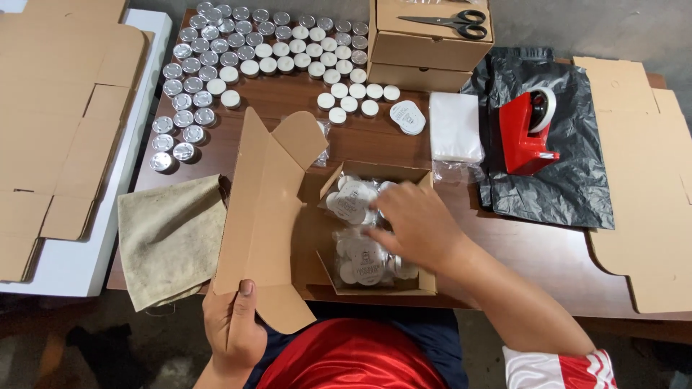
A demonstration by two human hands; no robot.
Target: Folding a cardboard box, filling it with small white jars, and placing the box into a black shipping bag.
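Dark brown wooden tabletop [519, 248] fills the view, flanked by flat unfolded cardboard blanks at far left [61, 115] and right [645, 187]. Near its front edge sits the open brown cardboard mailer box [375, 284], its long lid flap [259, 209] thrown out to the left. My left hand [232, 328] pinches the near corner of that flap, thumb on top. My right hand [414, 223] reaches down into the box, fingers spread and pressing on the clear plastic bags of round white-lidded tins [357, 202] packed inside; whether the fingers actually close around a bag I cannot tell.

To the right lies a crumpled black plastic bag [569, 184] with a red desk tape dispenser [530, 133] on it. A beige cloth [169, 238] lies at near left, just beside the flap. Two closed cardboard boxes are stacked at the far edge [425, 57], black-handled scissors [447, 23] resting on top. A stack of clear plastic pouches [455, 126] lies beside the black bag. Rows of small silver tins [198, 65] and white-topped tins [317, 57] cover the far left of the table, with round white labels [408, 117] near them.
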